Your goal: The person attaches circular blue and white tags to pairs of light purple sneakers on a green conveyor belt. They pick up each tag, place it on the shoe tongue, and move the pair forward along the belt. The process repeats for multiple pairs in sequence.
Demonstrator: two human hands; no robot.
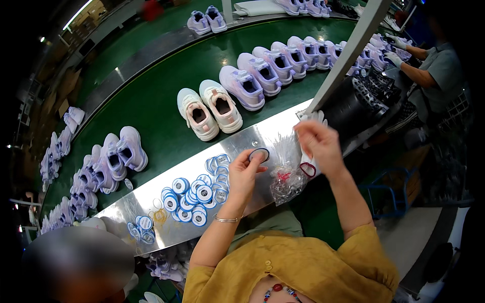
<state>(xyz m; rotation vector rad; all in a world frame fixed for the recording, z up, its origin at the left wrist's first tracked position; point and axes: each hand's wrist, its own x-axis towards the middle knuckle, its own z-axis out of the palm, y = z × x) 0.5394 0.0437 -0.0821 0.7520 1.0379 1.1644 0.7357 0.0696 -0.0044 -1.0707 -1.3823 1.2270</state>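
Between the thumb and fingers of my left hand (243, 174) is a round tag (260, 153) with a dark rim, held above the metal ledge. My right hand (322, 147) is raised to the right of it, fingertips drawn together in a pinch. Whatever may be in that pinch is too small to make out. Beneath and beside the right hand lies a clear plastic bag (288, 188) with thin clear strands sticking up from it. A white glove with a red cuff (307, 169) shows partly behind this hand. Several round blue-rimmed tags (203, 194) are heaped left of my left hand.
A cream shoe pair (206, 113) stands on the green belt (161, 126) past the ledge (262, 132). Rows of lilac shoes (260, 73) stretch both ways. A grey post (348, 55) rises at right, near a gloved co-worker (429, 76). Another person's head (81, 262) is lower left.
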